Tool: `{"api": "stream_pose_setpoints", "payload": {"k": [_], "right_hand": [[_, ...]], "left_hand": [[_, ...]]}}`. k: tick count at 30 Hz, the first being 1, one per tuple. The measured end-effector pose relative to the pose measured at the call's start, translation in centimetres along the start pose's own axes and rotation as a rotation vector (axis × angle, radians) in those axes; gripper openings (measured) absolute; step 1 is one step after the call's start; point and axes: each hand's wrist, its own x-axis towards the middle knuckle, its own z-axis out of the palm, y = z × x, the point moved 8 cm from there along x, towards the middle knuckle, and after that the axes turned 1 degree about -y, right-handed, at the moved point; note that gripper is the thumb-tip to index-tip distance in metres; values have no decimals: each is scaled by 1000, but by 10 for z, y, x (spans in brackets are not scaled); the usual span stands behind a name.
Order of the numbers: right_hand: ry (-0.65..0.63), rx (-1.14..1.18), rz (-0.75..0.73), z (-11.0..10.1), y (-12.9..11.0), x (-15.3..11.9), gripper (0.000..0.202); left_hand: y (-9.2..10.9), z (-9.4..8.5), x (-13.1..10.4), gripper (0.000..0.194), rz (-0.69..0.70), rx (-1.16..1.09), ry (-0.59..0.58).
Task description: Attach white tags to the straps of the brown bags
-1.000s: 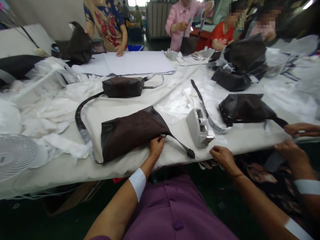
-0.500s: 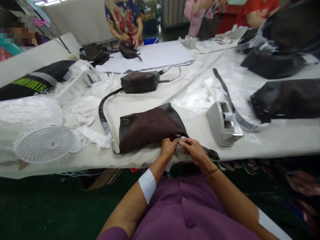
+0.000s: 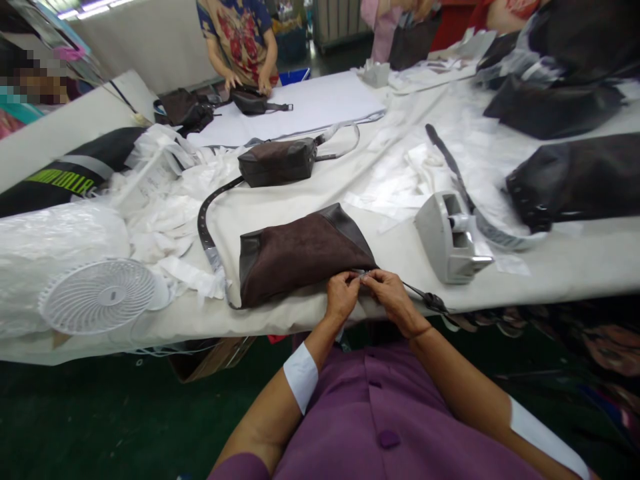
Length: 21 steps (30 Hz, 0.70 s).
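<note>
A dark brown handbag [image 3: 300, 253] with black corners lies on the covered table in front of me. At its near right edge my left hand [image 3: 343, 293] is closed, fingertips pinched together. My right hand [image 3: 387, 292] meets it there, also pinching. Between the fingertips shows a bit of clear plastic wrap [image 3: 361, 273] by the bag's edge; what it covers is too small to make out. A dark strap [image 3: 425, 297] with a buckle runs right from behind my right hand. Another strap with holes [image 3: 203, 230] curves away at the bag's left.
A grey tape dispenser [image 3: 447, 240] stands to the right, a white fan [image 3: 103, 295] to the left. A second bag [image 3: 277, 162] lies beyond mine. Dark bags [image 3: 580, 177] fill the right side; crumpled white wrapping [image 3: 160, 193] lies left. Across the table a person [image 3: 240, 47] handles a small bag.
My fingertips have drawn closer together at the bag's edge. My view has shifted slightly. Across the table, the person's small bag now has its buckled strap stretched out to the right.
</note>
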Motion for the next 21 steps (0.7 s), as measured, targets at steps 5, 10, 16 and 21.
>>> {"api": "stream_pose_setpoints", "payload": {"k": [5, 10, 16, 21], "right_hand": [[63, -182, 38, -6, 2, 5, 21], [64, -347, 38, -7, -4, 5, 21], [-21, -511, 56, -9, 3, 12, 29], [-38, -445, 74, -12, 15, 23, 32]], "left_hand": [[9, -1, -4, 18, 107, 60, 0], [20, -2, -8, 18, 168, 92, -7], [20, 0, -8, 22, 84, 30, -21], [10, 1, -2, 19, -5, -61, -9]]}}
